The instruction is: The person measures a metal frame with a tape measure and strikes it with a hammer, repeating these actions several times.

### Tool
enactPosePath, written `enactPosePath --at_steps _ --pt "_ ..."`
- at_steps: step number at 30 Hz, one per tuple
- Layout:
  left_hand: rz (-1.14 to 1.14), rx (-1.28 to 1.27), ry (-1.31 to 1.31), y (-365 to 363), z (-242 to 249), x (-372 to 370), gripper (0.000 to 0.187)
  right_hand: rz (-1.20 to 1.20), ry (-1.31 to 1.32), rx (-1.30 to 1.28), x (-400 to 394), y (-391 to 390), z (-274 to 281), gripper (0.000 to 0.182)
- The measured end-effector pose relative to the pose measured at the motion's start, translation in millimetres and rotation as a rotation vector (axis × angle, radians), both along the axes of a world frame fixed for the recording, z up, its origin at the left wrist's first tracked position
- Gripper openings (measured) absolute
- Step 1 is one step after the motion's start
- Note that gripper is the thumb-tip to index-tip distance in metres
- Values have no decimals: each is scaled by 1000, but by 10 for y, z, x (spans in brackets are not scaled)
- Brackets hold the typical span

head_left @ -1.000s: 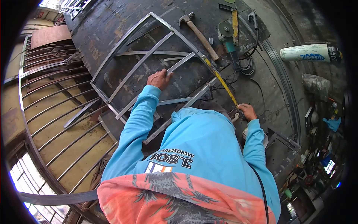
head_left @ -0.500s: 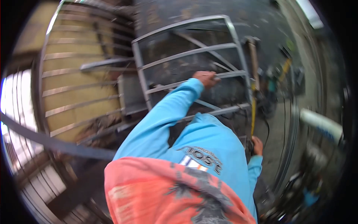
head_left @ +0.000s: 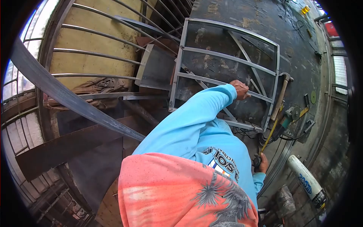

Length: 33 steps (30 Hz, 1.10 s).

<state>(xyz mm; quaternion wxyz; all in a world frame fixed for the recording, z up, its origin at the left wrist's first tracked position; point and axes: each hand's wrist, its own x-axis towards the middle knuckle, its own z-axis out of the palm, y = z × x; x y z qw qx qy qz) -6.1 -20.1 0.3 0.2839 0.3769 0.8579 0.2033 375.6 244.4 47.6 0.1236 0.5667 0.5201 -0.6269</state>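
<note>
In the head view, showing a metal frame (head_left: 228,60) lying on the dark work surface (head_left: 242,14), in front of the person's body. Curling the left hand (head_left: 241,90) closed over a crossbar (head_left: 261,97) of the frame, toward its right side. Closing the right hand (head_left: 261,162) around a tape measure (head_left: 257,160), lower and near the hip, and running the yellow blade (head_left: 269,137) out toward the frame's near right corner. Showing a hammer (head_left: 280,94) lying just beside the frame's right side, an angle grinder (head_left: 286,120) near the blade, and a loose metal strip (head_left: 238,44) slanting within the frame's outline. Displaying a white cylinder (head_left: 305,178) farther right.
</note>
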Motion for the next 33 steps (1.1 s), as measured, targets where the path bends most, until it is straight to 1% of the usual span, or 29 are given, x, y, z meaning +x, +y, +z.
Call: enactPosePath --at_steps 3,5,6,7,8,9,10,11,12,14,15,17,18,20,21,23,27,29,33 --pt "-6 0 4 22 -4 -36 48 33 22 -7 -78 31 -31 35" --pt "-5 -55 -4 64 -65 -34 49 17 16 21 -90 -70 27 31" --pt "32 -29 2 87 -148 -50 50 43 19 16 -57 -58 -2 31" --pt "49 5 -2 102 -199 -35 50 49 14 20 82 -18 -110 31" --pt "38 -78 -26 95 7 -48 52 148 55 116 384 116 -513 29" --pt "51 -53 3 107 -51 -32 52 250 86 209 710 263 -830 27" --pt "18 -41 44 116 -132 -33 53 243 57 215 774 191 -769 27" --pt "11 -92 56 138 -103 -31 54 249 34 212 727 66 -711 27" --pt "5 -114 60 148 -62 -29 53 198 20 219 695 -50 -615 27" --pt "9 -109 85 160 -87 -21 50 268 53 355 586 -235 -462 28" --pt "-27 -102 93 176 -73 -10 50 231 52 361 534 -290 -407 28" --pt "7 -133 105 203 -68 -6 51 180 -20 282 445 -345 -359 29" --pt "-24 -134 111 216 -52 -4 51 149 -20 280 411 -359 -356 29" --pt "8 -181 98 236 -31 3 52 201 -25 321 367 -386 -390 30" --pt "-23 -184 100 240 -27 6 52 171 -30 316 342 -394 -419 30" --pt "32 -177 99 240 -37 15 52 208 -32 320 288 -391 -466 29" --pt "18 -194 106 251 -27 9 51 173 -69 367 142 -428 -474 29" --pt "24 -193 91 264 -24 20 50 233 -42 420 131 -422 -528 29" --pt "37 -204 87 274 3 18 49 200 -87 391 76 -433 -459 30"
